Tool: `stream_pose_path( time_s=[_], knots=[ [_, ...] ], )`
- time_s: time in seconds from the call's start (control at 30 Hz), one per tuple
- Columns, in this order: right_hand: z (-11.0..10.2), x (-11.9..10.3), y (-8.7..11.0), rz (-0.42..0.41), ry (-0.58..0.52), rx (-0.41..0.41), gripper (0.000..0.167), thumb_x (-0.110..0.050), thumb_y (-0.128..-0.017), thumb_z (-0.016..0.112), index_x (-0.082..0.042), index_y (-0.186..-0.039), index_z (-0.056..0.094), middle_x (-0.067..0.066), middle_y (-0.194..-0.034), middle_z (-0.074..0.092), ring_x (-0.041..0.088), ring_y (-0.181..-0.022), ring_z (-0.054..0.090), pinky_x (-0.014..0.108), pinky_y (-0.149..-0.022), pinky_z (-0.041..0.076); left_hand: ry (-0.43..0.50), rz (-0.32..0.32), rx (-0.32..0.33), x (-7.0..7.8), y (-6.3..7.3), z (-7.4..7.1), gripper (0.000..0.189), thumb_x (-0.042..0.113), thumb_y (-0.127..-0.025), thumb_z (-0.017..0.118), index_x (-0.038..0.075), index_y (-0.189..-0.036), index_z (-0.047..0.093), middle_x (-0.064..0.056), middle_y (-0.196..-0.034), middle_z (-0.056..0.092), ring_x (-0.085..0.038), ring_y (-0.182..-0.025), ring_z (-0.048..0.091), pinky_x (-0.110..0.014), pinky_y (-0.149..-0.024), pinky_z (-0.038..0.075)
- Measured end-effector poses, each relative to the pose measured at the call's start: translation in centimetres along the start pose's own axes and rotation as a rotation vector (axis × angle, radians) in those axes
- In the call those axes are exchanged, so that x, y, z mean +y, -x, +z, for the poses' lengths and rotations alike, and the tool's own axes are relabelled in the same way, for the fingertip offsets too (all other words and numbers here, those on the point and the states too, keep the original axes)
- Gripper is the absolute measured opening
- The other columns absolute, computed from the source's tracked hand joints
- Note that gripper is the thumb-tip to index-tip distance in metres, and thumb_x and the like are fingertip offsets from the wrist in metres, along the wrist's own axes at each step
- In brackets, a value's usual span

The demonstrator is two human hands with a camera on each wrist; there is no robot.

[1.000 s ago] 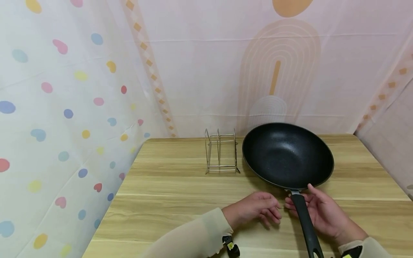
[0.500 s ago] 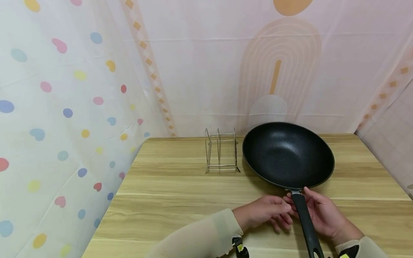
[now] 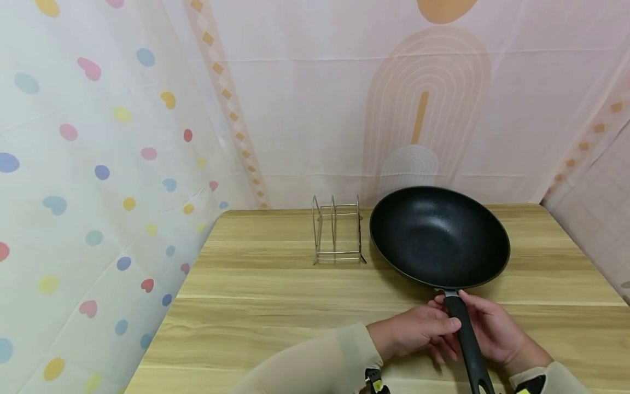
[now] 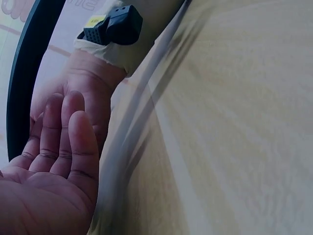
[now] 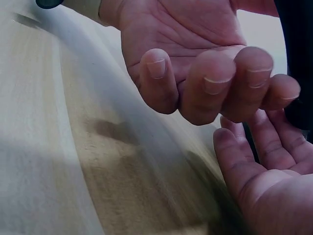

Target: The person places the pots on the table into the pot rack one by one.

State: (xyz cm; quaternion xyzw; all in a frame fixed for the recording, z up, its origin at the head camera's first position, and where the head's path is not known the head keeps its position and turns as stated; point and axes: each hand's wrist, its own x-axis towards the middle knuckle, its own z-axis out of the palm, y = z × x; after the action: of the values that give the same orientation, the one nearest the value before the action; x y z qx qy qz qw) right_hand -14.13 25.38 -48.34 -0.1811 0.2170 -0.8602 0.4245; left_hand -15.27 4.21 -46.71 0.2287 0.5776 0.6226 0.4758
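Observation:
A black frying pan [image 3: 438, 235] with deep curved sides sits on the right of the table, its black handle [image 3: 470, 350] pointing towards me. Left of the handle is my left hand [image 3: 418, 331], its thumb tip at the handle's side and its fingers loosely bent below. My right hand [image 3: 494, 334] lies on the other side, thumb by the metal neck, some fingertips showing past the handle's left. In the left wrist view, the left hand's fingers [image 4: 80, 142] look relaxed beside the handle [image 4: 22, 78]. The right hand [image 5: 274, 186] has nearly straight fingers in the right wrist view.
A small metal wire rack [image 3: 337, 254] stands left of the pan, close to its rim. The wooden table [image 3: 256, 306] reaches back to a patterned cloth [image 3: 305, 126], and a dotted cloth [image 3: 113, 219] hangs along its left side.
My left hand has moved right until its thumb meets the handle. The right thumb has slid down from the pan's rim to the handle's neck. Pan and rack stay where they were.

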Motion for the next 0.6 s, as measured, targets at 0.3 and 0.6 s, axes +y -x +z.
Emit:
stream_pose_path(
  time_s=[0.3, 0.6],
  knots=[
    [0.2, 0.3, -0.3, 0.02, 0.032, 0.014, 0.076, -0.039, -0.115, 0.001, -0.002, -0.141, 0.062, 0.01, -0.134, 0.068, 0.018, -0.121, 0.066, 0.03, -0.111, 0.048, 0.052, 0.001, 0.014, 0.1, -0.4, 0.9, 0.053, 0.024, -0.116, 0.04, -0.025, -0.135, 0.046, -0.043, -0.1, 0.06, -0.006, -0.07, 0.065, -0.022, -0.059, 0.053],
    [0.3, 0.7, -0.4, 0.042, -0.014, -0.015, 0.085, -0.045, -0.112, -0.005, -0.003, -0.145, 0.061, 0.011, -0.144, 0.065, 0.02, -0.133, 0.061, 0.034, -0.114, 0.046, 0.145, -0.059, 0.058, 0.2, -0.8, 2.0, 0.053, 0.032, -0.116, 0.041, -0.015, -0.136, 0.054, -0.056, -0.134, 0.042, -0.006, -0.064, 0.063, -0.02, -0.052, 0.05]
  ],
)
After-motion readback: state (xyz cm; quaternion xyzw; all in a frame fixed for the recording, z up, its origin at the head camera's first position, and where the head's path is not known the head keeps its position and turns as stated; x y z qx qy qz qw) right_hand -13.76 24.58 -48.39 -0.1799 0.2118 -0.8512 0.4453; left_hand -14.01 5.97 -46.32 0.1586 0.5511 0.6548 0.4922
